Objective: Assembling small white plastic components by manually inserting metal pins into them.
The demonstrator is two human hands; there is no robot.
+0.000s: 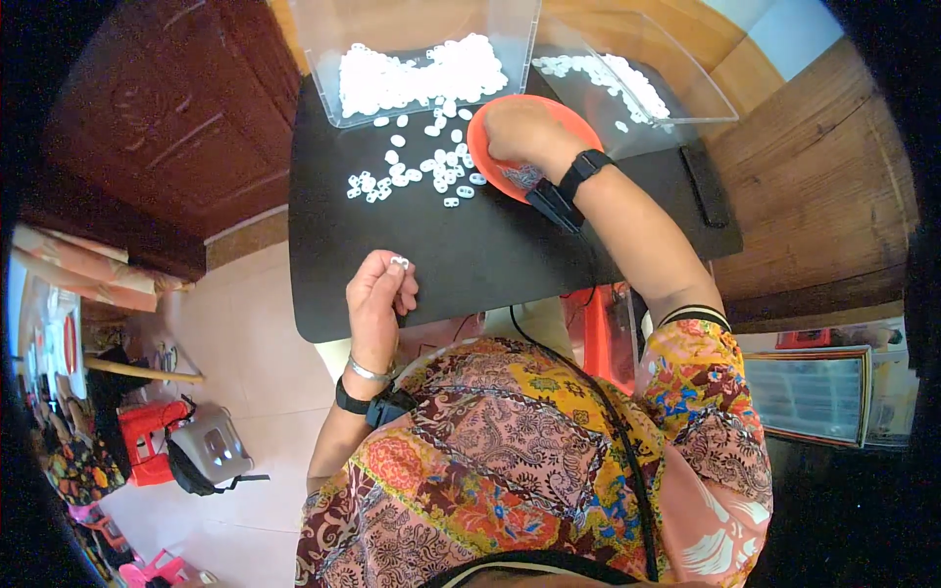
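A dark table (pixel 363 245) stands on pale pink tiles (pixel 265 333), with a reddish-brown panelled door (pixel 162 118) at ten o'clock; twelve points straight away from the wearer.

Near the table's front edge, the left hand (pixel 375 294) pinches a small white piece (pixel 399 263) between thumb and fingers, its outer end exposed. It looks like light, stiff plastic with holes, probably smooth enough to slip from a loose pinch; the rounded sides seem the best hold, leaving the holes free. It is unlikely to bruise, but easily dropped.

At one to two o'clock from there, the right hand (pixel 529 135) reaches into an orange bowl (pixel 588 129); its fingertips are hidden, so I cannot tell whether they hold anything. Silvery bits (pixel 520 177), too blurred to name, show below the palm.

Loose white pieces (pixel 465 192) lie at twelve to one o'clock from the left hand, some right beside the bowl's rim, which hems them in. Behind them, a clear bin (pixel 534 44) holds a white heap (pixel 421 78), its front wall a barrier to a low reach. A second clear bin (pixel 711 103) stands at two o'clock, behind the right forearm (pixel 642 225), and a black bar (pixel 704 186) lies between two and three.
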